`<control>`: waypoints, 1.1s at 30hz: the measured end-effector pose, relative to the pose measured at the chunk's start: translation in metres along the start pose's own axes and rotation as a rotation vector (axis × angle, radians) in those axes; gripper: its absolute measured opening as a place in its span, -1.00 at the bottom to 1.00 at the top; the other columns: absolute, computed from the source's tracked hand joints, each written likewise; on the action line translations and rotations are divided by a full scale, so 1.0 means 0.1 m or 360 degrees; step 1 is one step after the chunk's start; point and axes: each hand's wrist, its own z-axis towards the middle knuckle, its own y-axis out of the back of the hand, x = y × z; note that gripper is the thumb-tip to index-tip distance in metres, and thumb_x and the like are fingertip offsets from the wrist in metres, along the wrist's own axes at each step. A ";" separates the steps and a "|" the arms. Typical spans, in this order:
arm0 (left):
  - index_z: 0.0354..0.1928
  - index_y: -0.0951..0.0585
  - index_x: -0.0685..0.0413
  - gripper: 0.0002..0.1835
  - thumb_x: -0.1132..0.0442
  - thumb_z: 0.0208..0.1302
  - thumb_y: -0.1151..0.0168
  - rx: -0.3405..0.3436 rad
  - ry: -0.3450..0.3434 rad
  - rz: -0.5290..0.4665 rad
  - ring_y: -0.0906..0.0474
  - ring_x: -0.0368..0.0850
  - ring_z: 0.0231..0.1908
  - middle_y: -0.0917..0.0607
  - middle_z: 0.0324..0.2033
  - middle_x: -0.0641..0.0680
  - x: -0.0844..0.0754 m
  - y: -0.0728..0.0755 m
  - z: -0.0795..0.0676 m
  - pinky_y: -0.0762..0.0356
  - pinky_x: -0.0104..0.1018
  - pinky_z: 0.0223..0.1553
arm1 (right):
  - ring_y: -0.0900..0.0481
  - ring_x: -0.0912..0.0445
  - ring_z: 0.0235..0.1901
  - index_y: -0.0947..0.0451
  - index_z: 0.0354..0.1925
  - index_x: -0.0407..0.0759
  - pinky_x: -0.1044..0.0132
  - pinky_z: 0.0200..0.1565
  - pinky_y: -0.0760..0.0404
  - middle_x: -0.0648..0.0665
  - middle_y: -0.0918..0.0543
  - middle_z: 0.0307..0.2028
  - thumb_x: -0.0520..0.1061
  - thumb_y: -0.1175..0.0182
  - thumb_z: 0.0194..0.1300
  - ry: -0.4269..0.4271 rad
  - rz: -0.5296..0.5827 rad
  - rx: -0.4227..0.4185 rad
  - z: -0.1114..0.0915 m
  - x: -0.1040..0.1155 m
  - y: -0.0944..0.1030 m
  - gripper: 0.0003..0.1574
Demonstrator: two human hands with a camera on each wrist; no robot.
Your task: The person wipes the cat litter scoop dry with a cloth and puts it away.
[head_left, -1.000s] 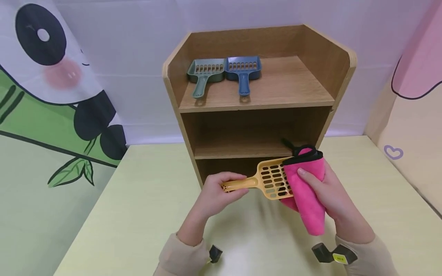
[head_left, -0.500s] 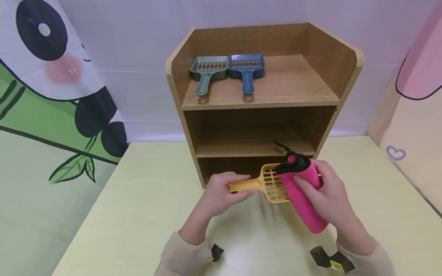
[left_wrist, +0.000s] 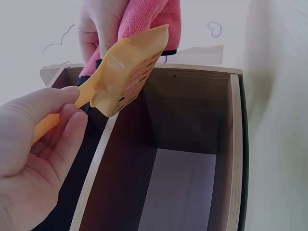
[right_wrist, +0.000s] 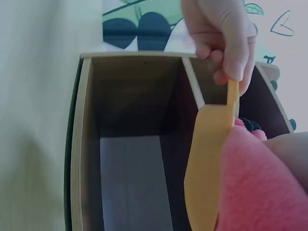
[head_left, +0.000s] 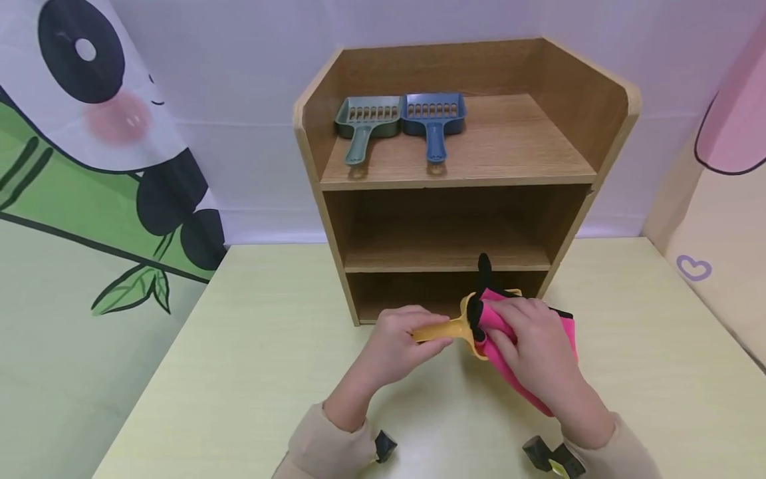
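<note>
My left hand pinches the handle of a yellow slotted litter scoop between thumb and fingers. The scoop is raised in front of the shelf, its head pointing right. My right hand grips a bright pink cloth with black edging and presses it over the scoop's head, near the neck. In the head view the cloth hides most of the slots. In the right wrist view the pink cloth lies against one face of the yellow head. A black loop sticks up from the cloth.
A wooden shelf unit stands at the back of the pale table. On its top board sit a grey-green scoop and a blue scoop, side by side at the left. Both lower compartments open toward me, right behind the hands.
My right hand has moved left and turned palm down, carrying the cloth along the scoop's head toward the neck. The left hand keeps its hold on the handle.
</note>
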 end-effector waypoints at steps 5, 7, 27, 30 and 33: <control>-0.24 -0.72 0.25 -0.73 0.31 -0.03 -0.47 -0.0027 -0.0007 0.0031 -0.61 -0.18 -0.44 -0.75 -0.38 0.10 0.01 0.00 -0.01 -0.53 -0.62 -0.42 | -0.55 -0.14 -0.28 -0.64 -0.16 -0.25 -0.02 -0.23 -0.52 -0.23 -0.65 -0.27 -0.20 -0.43 -0.08 -0.0029 -0.0173 -0.0030 0.02 -0.07 0.02 -0.58; -0.24 -0.72 0.25 -0.74 0.30 -0.03 -0.47 -0.0041 0.0006 0.0022 -0.61 -0.17 -0.45 -0.75 -0.38 0.11 0.03 0.02 -0.01 -0.53 -0.60 -0.44 | -0.54 -0.16 -0.28 -0.63 -0.14 -0.25 -0.05 -0.25 -0.53 -0.25 -0.64 -0.26 -0.20 -0.43 -0.07 -0.0075 -0.0198 -0.0041 0.04 -0.11 0.05 -0.57; -0.22 -0.73 0.21 -0.73 0.31 -0.02 -0.46 0.0315 0.0289 -0.0411 -0.54 -0.30 -0.40 -0.74 -0.33 0.12 0.06 0.24 -0.05 -0.59 -0.41 -0.45 | -0.47 0.23 -0.32 -0.50 0.08 0.01 0.38 -0.37 -0.52 0.07 -0.57 -0.22 -0.22 -0.19 0.27 -0.0124 0.0693 0.0345 0.01 -0.27 0.18 -0.60; -0.21 -0.73 0.18 -0.74 0.29 -0.01 -0.45 0.0408 0.0280 -0.0385 -0.53 -0.31 -0.40 -0.74 -0.33 0.10 0.03 0.23 -0.05 -0.59 -0.43 -0.43 | -0.49 0.23 -0.28 -0.49 0.10 0.07 0.38 -0.31 -0.56 0.10 -0.59 -0.17 -0.16 -0.20 0.28 -0.0046 0.0735 0.0473 0.00 -0.22 0.14 -0.59; -0.22 -0.73 0.18 -0.75 0.29 0.01 -0.44 0.0475 0.0204 -0.0329 -0.55 -0.31 -0.38 -0.74 -0.32 0.08 -0.02 0.21 -0.04 -0.60 -0.47 -0.41 | -0.50 0.16 -0.18 -0.43 0.18 0.13 0.38 -0.24 -0.57 0.07 -0.59 -0.07 -0.01 -0.25 0.24 -0.0071 0.0779 0.0687 0.00 -0.18 0.13 -0.47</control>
